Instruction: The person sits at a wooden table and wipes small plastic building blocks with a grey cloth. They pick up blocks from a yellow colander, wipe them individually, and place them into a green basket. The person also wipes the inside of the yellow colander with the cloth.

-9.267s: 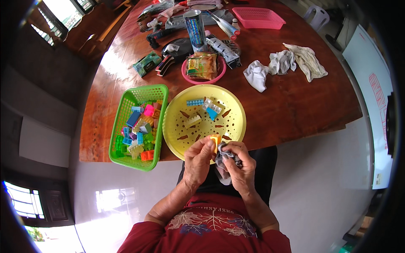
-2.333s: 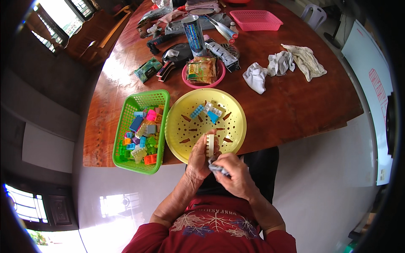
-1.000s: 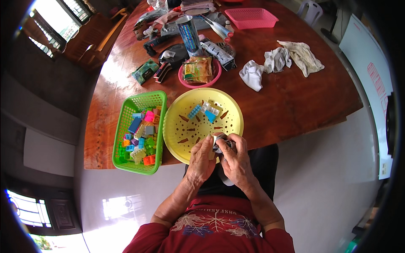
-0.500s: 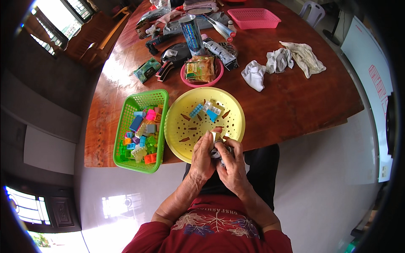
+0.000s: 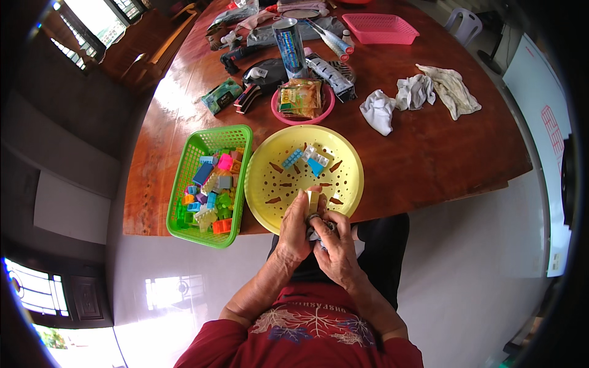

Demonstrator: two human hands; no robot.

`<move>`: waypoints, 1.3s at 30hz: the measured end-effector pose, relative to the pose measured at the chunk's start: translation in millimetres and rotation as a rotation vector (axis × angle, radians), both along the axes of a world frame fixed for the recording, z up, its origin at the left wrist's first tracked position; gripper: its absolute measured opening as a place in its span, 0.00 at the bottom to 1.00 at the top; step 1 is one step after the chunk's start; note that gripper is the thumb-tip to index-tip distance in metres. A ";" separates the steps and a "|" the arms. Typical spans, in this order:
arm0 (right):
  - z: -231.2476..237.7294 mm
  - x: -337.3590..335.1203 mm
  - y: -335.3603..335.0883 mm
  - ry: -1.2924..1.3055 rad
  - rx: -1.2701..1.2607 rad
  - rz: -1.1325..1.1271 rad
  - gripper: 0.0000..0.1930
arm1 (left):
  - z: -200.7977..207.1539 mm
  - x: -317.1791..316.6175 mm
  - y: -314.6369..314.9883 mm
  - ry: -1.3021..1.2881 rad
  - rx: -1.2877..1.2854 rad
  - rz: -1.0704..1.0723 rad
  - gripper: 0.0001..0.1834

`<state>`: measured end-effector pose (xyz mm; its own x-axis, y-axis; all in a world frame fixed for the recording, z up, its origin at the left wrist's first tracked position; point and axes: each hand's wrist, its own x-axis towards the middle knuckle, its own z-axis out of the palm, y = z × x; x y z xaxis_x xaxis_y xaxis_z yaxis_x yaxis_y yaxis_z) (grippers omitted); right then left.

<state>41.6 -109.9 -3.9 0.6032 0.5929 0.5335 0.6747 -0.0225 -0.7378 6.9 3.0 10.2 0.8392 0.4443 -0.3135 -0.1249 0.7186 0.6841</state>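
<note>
My left hand (image 5: pixel 294 232) is closed around a cream-coloured toy block (image 5: pixel 313 200), whose top end sticks up past the fingertips. Pressed against that block is a crumpled grey cloth (image 5: pixel 323 227), gripped in the bent fingers of my right hand (image 5: pixel 337 246). Both hands meet over the near rim of a yellow colander (image 5: pixel 258 205). Inside it lie a light blue brick (image 5: pixel 292 159), a whitish studded brick (image 5: pixel 311 153) and a blue piece (image 5: pixel 316 167). At the left, a green basket (image 5: pixel 246 144) holds several mixed toy blocks (image 5: pixel 203 174). The fingers partly hide the held block.
Behind the colander stands a pink bowl (image 5: pixel 331 111) of food packets, with a tall blue can (image 5: pixel 290 49) close by. White cloths (image 5: pixel 378 112) lie on the right of the wooden table (image 5: pixel 429 159). A pink basket (image 5: pixel 380 29) sits at the far right.
The table and its things appear shifted slightly to the right as the view turns. My right fingers and the cloth have shifted slightly against the block; both hands keep hold.
</note>
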 end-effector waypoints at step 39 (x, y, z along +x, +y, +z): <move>6.2 -2.9 6.5 0.318 0.205 0.071 0.11 | -2.5 1.6 -5.3 -0.288 -0.034 -0.027 0.13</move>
